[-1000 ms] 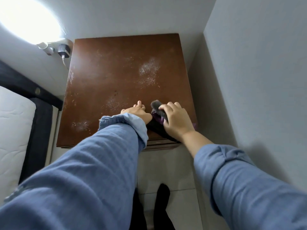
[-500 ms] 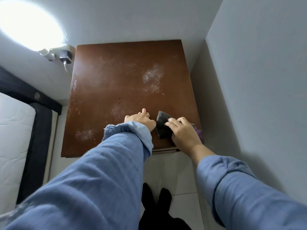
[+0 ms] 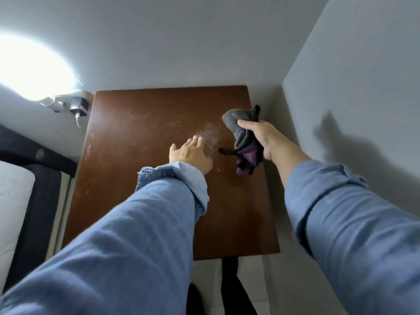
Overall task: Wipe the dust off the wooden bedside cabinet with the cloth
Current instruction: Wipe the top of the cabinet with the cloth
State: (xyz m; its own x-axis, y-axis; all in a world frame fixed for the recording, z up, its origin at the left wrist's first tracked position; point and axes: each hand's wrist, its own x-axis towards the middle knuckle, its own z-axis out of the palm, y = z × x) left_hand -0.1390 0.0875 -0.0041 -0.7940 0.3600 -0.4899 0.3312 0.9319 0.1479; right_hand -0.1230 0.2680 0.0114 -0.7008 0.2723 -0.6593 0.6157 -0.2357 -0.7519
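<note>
Right hand (image 3: 261,137) grip bunching grey-purple cloth (image 3: 242,137), left hand (image 3: 189,153) spread above dusty wooden cabinet (image 3: 141,155)

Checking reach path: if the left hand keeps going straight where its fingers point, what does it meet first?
The left hand points at the white dust patch on the wooden bedside cabinet, just past its fingertips. Its height above the top is unclear.

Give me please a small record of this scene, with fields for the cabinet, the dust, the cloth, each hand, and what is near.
cabinet: wooden cabinet, brown top, in a wall corner
dust: white dust patch near the top's middle; fainter specks further left
cloth: grey and purple cloth, bunched, lifted off the top
right hand: right hand grips the cloth
left hand: left hand, fingers straight, beside the dust patch
nearby: charger in a wall socket; mattress at left
</note>
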